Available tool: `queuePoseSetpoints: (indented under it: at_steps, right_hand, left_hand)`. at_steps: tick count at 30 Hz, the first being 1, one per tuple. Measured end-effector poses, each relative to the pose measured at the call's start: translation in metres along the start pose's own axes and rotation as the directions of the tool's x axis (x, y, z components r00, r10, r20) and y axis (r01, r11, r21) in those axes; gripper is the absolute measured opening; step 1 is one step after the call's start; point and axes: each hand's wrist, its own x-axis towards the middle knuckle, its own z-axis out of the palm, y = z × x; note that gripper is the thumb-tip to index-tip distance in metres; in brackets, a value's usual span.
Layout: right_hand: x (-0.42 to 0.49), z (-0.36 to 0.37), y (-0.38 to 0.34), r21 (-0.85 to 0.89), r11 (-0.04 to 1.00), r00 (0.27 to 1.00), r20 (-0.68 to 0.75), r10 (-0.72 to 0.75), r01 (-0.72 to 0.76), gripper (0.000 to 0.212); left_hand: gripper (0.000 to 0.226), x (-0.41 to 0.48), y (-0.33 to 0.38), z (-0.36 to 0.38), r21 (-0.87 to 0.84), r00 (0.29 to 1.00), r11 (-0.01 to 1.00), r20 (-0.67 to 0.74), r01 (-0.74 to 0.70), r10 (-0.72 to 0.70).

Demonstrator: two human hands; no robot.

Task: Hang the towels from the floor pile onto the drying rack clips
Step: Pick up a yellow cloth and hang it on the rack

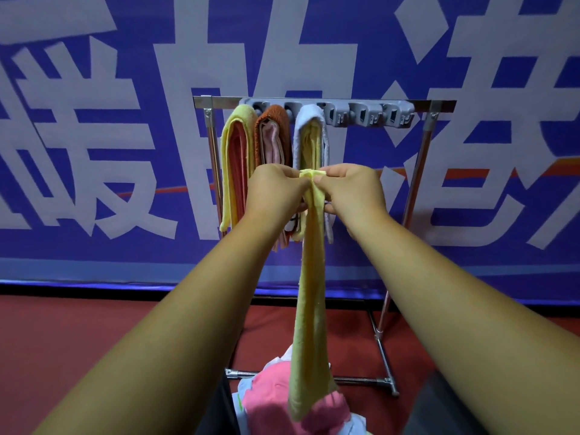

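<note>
Okay, both hands are up in front of the chrome tube drying rack, about halfway down it. Your left hand and right hand pinch the top of the long pale-yellow terry towel, fingertips nearly meeting. Each grip is narrow and closed on the bunched fold. The towel hangs straight down in front of the rack. Its lower end overlaps the pile of pink and white towels at the rack's foot; I cannot tell if it touches.

The grey plastic clip strip runs along the rack's top bar. Toward the rack's left end, three clips are taken:
- yellow towel folded over pink
- rust-orange towel over pale pink
- white towel over yellow

Three clips toward the rack's right end look free, the nearest free clip just beside the white towel.

Step in hand, as I read it: gathering the top edge into a tidy fold before clipping.

To do it well:
- Keep the fold compact and even so it fits the clip mouth.
- Hold both pinches close to the fold, not down the cloth.
- Lift the towel clear of the pile before moving toward the rack's right end.
- Push the fold squarely into the clip.
- Release one hand first to check that it holds.

Risk: a loose fold slips out.
</note>
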Motion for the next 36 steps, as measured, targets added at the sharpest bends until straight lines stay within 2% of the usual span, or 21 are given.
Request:
queuePoseSetpoints:
  at_steps: [5, 9, 14, 18, 22, 25, 29, 31, 32, 33, 34, 36]
  right_hand:
    - [-0.001, 0.002, 0.006, -0.039, 0.998, 0.999, 0.008, -0.045, 0.046, 0.007]
    - [0.001, 0.002, 0.009, -0.080, 0.994, 0.997, -0.013, -0.072, 0.071, 0.009]
    - [0.000, 0.001, 0.010, -0.128, 0.987, 0.995, 0.002, -0.098, 0.097, 0.020]
    - [-0.003, 0.002, 0.007, -0.141, 0.986, 0.995, 0.060, -0.080, 0.087, 0.027]
    - [-0.007, 0.000, 0.005, 0.046, 0.999, 0.992, 0.127, -0.024, 0.018, 0.031]
    - [-0.006, -0.003, 0.007, 0.109, 0.994, 0.992, 0.125, -0.013, -0.001, 0.025]
    - [-0.004, -0.006, 0.006, 0.359, 0.918, 0.982, 0.145, 0.121, -0.167, 0.020]
    - [-0.004, -0.008, 0.002, 0.435, 0.876, 0.976, 0.151, 0.156, -0.207, 0.022]
    - [-0.004, -0.010, 0.001, 0.450, 0.868, 0.976, 0.149, 0.161, -0.212, 0.022]
    - [-0.004, -0.011, 0.000, 0.463, 0.860, 0.975, 0.148, 0.164, -0.215, 0.022]
    - [-0.004, -0.012, -0.001, 0.476, 0.852, 0.975, 0.145, 0.168, -0.218, 0.021]
    - [-0.003, -0.016, -0.004, 0.494, 0.843, 0.976, 0.131, 0.173, -0.215, 0.019]
  left_hand:
    - [0.007, 0.001, 0.000, 0.002, -0.101, 0.998, 0.993, -0.017, 0.059, -0.061]
    - [0.014, -0.002, -0.001, 0.004, -0.146, 0.997, 0.987, 0.041, 0.071, -0.066]
    - [0.027, 0.004, 0.000, 0.008, -0.017, 0.989, 0.998, 0.139, 0.057, -0.054]
    - [0.014, 0.005, -0.002, 0.007, -0.055, 0.997, 0.998, 0.069, 0.030, -0.026]
    - [0.011, 0.009, -0.007, 0.004, -0.013, 1.000, 1.000, -0.014, -0.016, 0.015]
    - [0.024, 0.014, -0.012, 0.001, 0.018, 0.999, 0.999, -0.014, -0.029, 0.029]
    - [0.046, 0.013, -0.020, -0.003, 0.123, 0.997, 0.990, 0.001, -0.072, 0.073]
    - [0.058, 0.012, -0.026, -0.006, 0.050, 0.998, 0.998, 0.054, -0.038, 0.035]
    - [0.072, 0.010, -0.027, -0.009, 0.031, 0.995, 1.000, 0.096, -0.005, 0.002]
    - [0.084, 0.008, -0.029, -0.012, 0.035, 0.987, 0.999, 0.156, 0.029, -0.034]
    - [0.087, 0.006, -0.031, -0.014, 0.021, 0.970, 0.998, 0.234, 0.058, -0.061]
    - [0.062, 0.006, -0.039, -0.018, -0.078, 0.924, 0.987, 0.369, 0.140, -0.102]
